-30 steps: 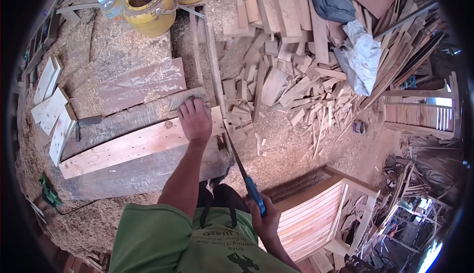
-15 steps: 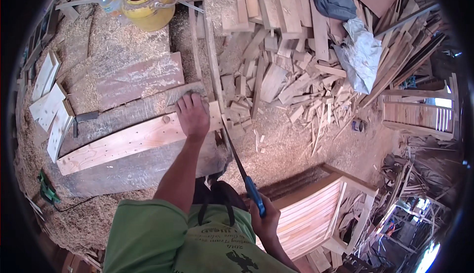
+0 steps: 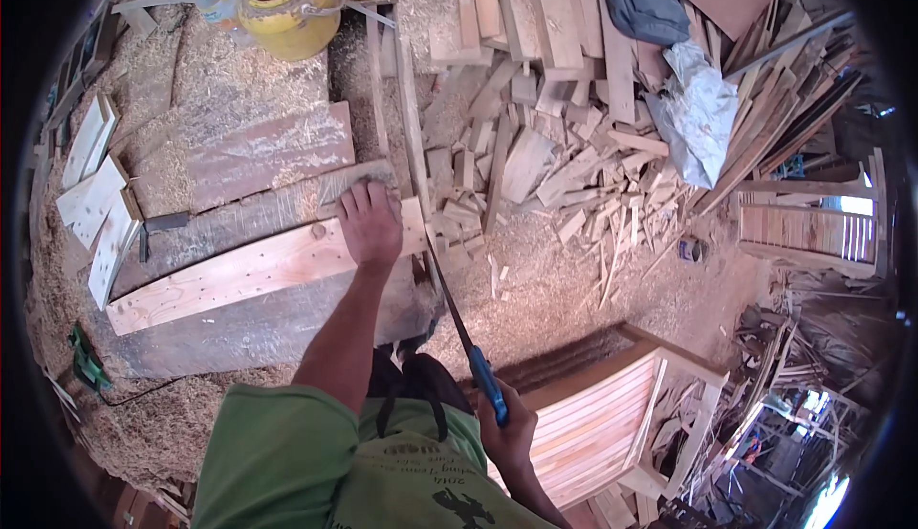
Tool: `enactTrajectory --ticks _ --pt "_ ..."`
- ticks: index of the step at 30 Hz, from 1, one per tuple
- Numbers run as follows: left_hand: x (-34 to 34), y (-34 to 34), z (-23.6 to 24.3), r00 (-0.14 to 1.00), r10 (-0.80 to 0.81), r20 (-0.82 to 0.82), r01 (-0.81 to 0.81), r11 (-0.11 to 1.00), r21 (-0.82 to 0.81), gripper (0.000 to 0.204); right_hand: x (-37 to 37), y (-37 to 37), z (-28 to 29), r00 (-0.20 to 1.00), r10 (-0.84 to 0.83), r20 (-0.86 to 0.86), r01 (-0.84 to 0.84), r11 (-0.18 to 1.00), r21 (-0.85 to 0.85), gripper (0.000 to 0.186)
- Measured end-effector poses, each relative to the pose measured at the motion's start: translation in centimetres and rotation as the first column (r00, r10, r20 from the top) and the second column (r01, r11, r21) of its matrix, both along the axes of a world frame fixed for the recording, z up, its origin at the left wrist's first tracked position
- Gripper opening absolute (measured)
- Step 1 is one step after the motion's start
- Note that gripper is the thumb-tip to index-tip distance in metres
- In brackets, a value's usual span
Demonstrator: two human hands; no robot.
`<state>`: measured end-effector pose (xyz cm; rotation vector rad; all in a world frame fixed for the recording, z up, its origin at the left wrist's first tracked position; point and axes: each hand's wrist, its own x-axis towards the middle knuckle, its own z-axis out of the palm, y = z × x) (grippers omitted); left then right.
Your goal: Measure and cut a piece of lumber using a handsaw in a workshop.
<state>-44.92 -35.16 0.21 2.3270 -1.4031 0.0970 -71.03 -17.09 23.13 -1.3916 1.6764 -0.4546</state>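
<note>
A long pale wooden board (image 3: 249, 277) with a curved far edge lies across the worn workbench (image 3: 277, 330). My left hand (image 3: 371, 228) rests on it near its right end, fingers curled toward the far edge, gripping it. In my right hand (image 3: 512, 426), lower and to the right, is the blue handle of a handsaw (image 3: 487, 385). The saw's dark blade slants up and left and meets the right end of the board. How deep the teeth sit in the wood I cannot tell.
Cut boards (image 3: 117, 242) and a dark try square (image 3: 158, 227) lie at the bench's left. A green power tool (image 3: 88, 362) sits lower left. Yellow buckets (image 3: 287, 17) stand at the back. Offcuts (image 3: 574, 146) are heaped to the right. A slatted wooden frame (image 3: 593, 409) stands lower right.
The saw and my right hand have drawn slightly back toward me. My left hand keeps its place on the board. The whole view has shifted a little.
</note>
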Motion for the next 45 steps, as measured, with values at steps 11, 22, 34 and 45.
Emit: enactTrajectory --ticks 11,22,34,45 --pt "-0.1 0.7 0.4 1.000 -0.016 -0.007 0.016 1.000 -0.012 0.020 4.6 -7.8 -8.1 0.990 0.110 -0.084 -0.114 0.993 -0.040 0.033" --pt "0.1 0.2 -0.1 1.000 0.002 0.005 -0.002 1.000 -0.017 0.020 9.5 -13.8 -13.9 0.993 0.116 -0.029 -0.119 0.965 -0.233 0.027" --pt "0.2 0.4 -0.4 1.000 -0.009 -0.002 0.009 1.000 0.027 0.021 1.0 -3.0 -6.9 0.991 0.104 -0.083 -0.099 0.993 0.058 0.034" --pt "-0.1 0.7 -0.3 1.000 -0.009 0.004 0.009 1.000 -0.029 0.022 -0.7 -2.4 -10.2 1.000 -0.011 -0.021 0.012 0.996 0.087 0.038"
